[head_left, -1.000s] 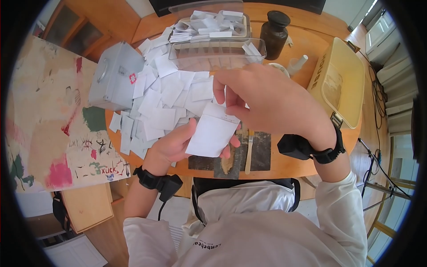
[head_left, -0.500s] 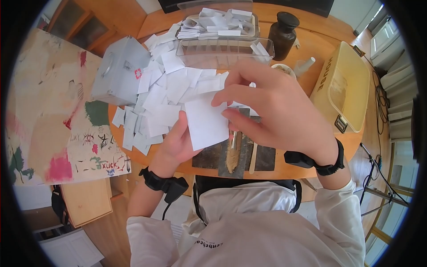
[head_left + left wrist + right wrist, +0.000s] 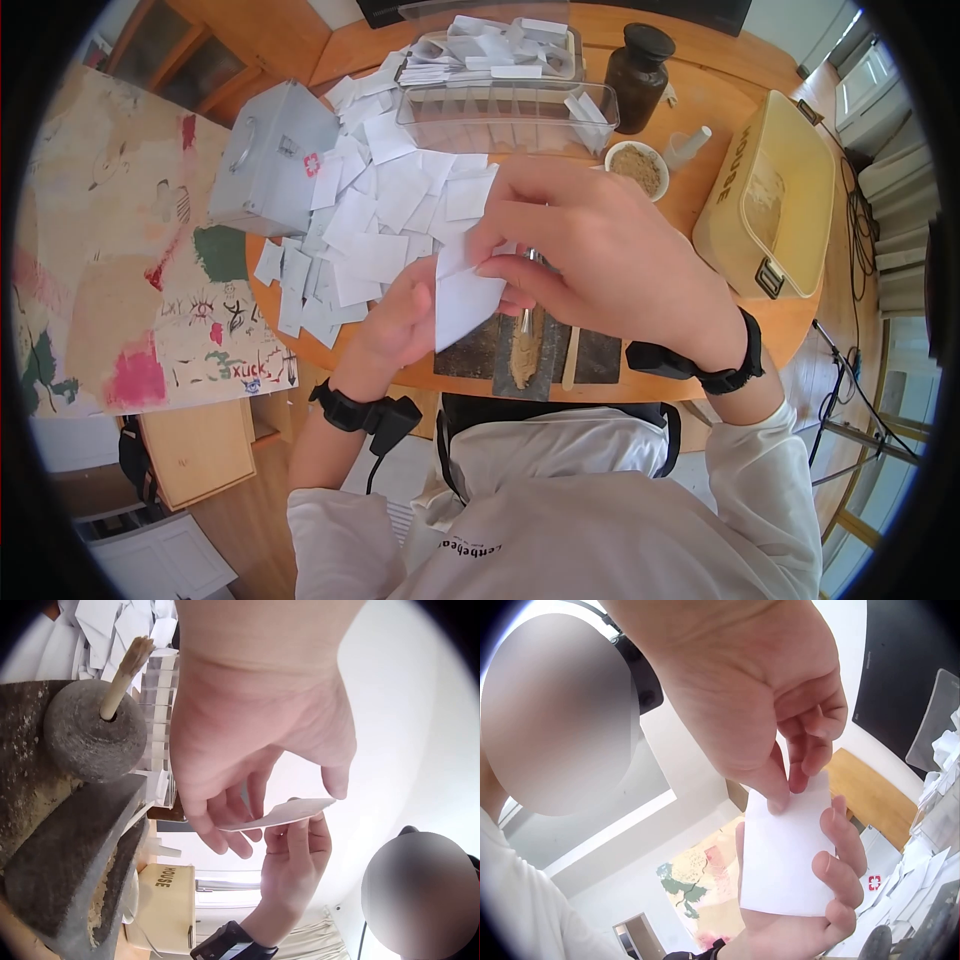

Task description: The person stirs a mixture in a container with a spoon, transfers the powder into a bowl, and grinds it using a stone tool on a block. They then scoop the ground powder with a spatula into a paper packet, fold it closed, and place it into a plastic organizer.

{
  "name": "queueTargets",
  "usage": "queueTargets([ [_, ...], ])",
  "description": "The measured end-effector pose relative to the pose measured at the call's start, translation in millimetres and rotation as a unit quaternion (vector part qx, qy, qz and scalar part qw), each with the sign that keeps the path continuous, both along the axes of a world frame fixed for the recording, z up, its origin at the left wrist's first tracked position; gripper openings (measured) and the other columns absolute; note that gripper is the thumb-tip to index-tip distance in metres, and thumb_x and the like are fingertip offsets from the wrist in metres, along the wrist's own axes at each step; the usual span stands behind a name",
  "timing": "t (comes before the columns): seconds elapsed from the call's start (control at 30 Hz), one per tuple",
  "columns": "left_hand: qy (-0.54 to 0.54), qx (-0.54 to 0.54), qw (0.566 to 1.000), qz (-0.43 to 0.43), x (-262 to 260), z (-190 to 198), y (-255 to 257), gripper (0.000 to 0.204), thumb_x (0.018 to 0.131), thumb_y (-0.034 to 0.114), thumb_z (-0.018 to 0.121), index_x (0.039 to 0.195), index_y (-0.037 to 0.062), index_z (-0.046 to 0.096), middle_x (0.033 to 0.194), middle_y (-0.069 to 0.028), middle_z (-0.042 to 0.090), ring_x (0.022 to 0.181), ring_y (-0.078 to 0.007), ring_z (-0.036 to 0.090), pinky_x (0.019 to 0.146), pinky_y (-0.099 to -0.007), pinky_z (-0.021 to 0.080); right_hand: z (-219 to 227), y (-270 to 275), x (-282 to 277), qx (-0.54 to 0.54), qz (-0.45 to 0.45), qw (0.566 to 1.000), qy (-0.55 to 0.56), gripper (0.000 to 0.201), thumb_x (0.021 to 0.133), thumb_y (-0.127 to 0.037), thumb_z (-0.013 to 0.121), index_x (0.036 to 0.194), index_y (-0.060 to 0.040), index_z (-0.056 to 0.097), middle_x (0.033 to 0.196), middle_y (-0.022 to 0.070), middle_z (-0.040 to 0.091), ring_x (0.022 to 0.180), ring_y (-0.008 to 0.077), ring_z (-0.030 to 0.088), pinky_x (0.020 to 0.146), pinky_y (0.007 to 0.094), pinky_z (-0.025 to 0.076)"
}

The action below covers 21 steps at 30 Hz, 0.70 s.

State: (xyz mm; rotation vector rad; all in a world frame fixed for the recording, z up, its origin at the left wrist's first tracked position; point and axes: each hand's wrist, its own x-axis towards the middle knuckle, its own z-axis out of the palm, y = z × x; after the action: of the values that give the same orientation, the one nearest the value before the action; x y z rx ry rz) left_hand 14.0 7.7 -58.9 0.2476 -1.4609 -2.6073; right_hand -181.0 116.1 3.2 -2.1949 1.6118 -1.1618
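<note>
A small white paper packet (image 3: 462, 305) is held up over the near part of the table. My left hand (image 3: 398, 318) holds it from beneath; in the right wrist view its fingers curl over one long side. From above, my right hand (image 3: 610, 245) pinches the packet's upper edge between thumb and fingertips, as the right wrist view also shows. Below lies a dark grinding trough (image 3: 508, 372) with brown powder and a metal spoon (image 3: 527, 318) in it. Beside it is a pale wooden stick (image 3: 570, 365).
White packets (image 3: 375, 255) cover the table's left, by a silver box (image 3: 275, 160). Behind stand a clear plastic tray (image 3: 505, 130), a dark bottle (image 3: 637, 80) and a bowl of powder (image 3: 657, 190). At right is a yellow bin (image 3: 715, 225); the left wrist view shows a stone wheel (image 3: 75, 735).
The packet has turned from facing upward to a steeper tilt. My right fingers, earlier loosely over its top, now pinch the upper edge. A brown-specked fold seen first no longer shows.
</note>
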Motion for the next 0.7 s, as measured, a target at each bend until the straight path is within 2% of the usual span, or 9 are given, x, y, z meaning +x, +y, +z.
queueTargets([
  [0.07, 0.003, 0.01, 1.0, 0.006, 0, 1, 1, 0.095, 0.083, 0.062, 0.066, 0.14, -0.0083, 0.037, 0.136, -0.0215, 0.05, 0.122, -0.0338, 0.056, 0.106, -0.0479, 0.043, 1, 2, 1, -0.002, -0.005, 1.0, 0.001, 0.012, 0.076, -0.005, 0.072, 0.086, -0.006, 0.066, 0.083, 0.0054, 0.058, 0.07, 0.025, 0.061, 0.06, 0.0347, 0.05],
  [0.13, 0.015, 0.005, 1.0, 0.004, 4, 0, 1, 0.089, 0.08, 0.052, 0.073, 0.138, -0.0074, 0.041, 0.131, -0.021, 0.054, 0.119, -0.0338, 0.058, 0.104, -0.0474, 0.045, 1, 3, 3, -0.008, -0.026, 0.999, 0.019, 0.011, 0.077, -0.007, 0.072, 0.086, -0.0071, 0.066, 0.08, 0.0044, 0.058, 0.069, 0.0248, 0.061, 0.057, 0.0351, 0.049],
  [0.17, 0.014, 0.006, 1.0, 0.004, 4, 3, 2, 0.089, 0.08, 0.052, 0.073, 0.138, -0.0074, 0.041, 0.131, -0.021, 0.054, 0.119, -0.0338, 0.058, 0.104, -0.0474, 0.045, 1, 4, 3, -0.008, -0.026, 0.999, 0.019, 0.011, 0.077, -0.007, 0.072, 0.086, -0.0071, 0.066, 0.08, 0.0044, 0.058, 0.069, 0.0248, 0.061, 0.057, 0.0351, 0.049],
  [0.23, -0.027, -0.022, 0.999, 0.019, 2, 10, 4, 0.083, 0.078, 0.041, 0.077, 0.136, -0.006, 0.043, 0.128, -0.0198, 0.058, 0.116, -0.0336, 0.061, 0.102, -0.0468, 0.047, 0, 4, 3, -0.008, -0.033, 0.999, 0.032, 0.01, 0.077, -0.008, 0.072, 0.086, -0.0082, 0.066, 0.079, 0.0043, 0.058, 0.068, 0.0253, 0.06, 0.054, 0.0352, 0.046],
  [0.47, -0.04, 0.043, 0.996, 0.06, 7, 3, 5, 0.076, 0.075, 0.034, 0.079, 0.134, -0.0039, 0.048, 0.124, -0.0147, 0.059, 0.112, -0.0285, 0.061, 0.1, -0.0425, 0.048, -2, 4, 4, 0.012, 0.0, 1.0, 0.023, 0.01, 0.076, -0.007, 0.071, 0.083, -0.009, 0.065, 0.079, 0.0043, 0.057, 0.065, 0.0259, 0.059, 0.053, 0.0351, 0.045],
  [0.57, -0.035, -0.006, 0.999, 0.032, 13, 1, 0, 0.077, 0.074, 0.033, 0.08, 0.134, -0.0026, 0.048, 0.123, -0.0118, 0.059, 0.113, -0.0257, 0.059, 0.101, -0.0398, 0.044, -5, 7, 6, 0.007, 0.004, 1.0, 0.021, 0.01, 0.075, -0.006, 0.071, 0.081, -0.0094, 0.065, 0.079, 0.0036, 0.057, 0.062, 0.025, 0.059, 0.052, 0.0347, 0.044],
  [0.63, -0.041, -0.034, 0.999, -0.011, 17, 3, -2, 0.084, 0.072, 0.033, 0.081, 0.14, -0.0016, 0.044, 0.132, -0.0105, 0.054, 0.124, -0.0252, 0.052, 0.107, -0.0387, 0.037, -3, 10, 7, 0.032, 0.028, 0.999, 0.012, 0.013, 0.069, -0.004, 0.073, 0.079, -0.007, 0.065, 0.079, 0.0052, 0.059, 0.063, 0.0252, 0.062, 0.051, 0.0367, 0.048],
  [0.7, -0.03, -0.026, 0.999, -0.009, 17, 7, 3, 0.088, 0.071, 0.028, 0.082, 0.143, -0.001, 0.041, 0.136, -0.0102, 0.051, 0.129, -0.0247, 0.048, 0.109, -0.0389, 0.034, -4, 15, 9, 0.029, 0.03, 0.999, 0.008, 0.013, 0.069, -0.002, 0.072, 0.079, -0.0071, 0.064, 0.079, 0.005, 0.058, 0.064, 0.0246, 0.062, 0.051, 0.036, 0.048],
])
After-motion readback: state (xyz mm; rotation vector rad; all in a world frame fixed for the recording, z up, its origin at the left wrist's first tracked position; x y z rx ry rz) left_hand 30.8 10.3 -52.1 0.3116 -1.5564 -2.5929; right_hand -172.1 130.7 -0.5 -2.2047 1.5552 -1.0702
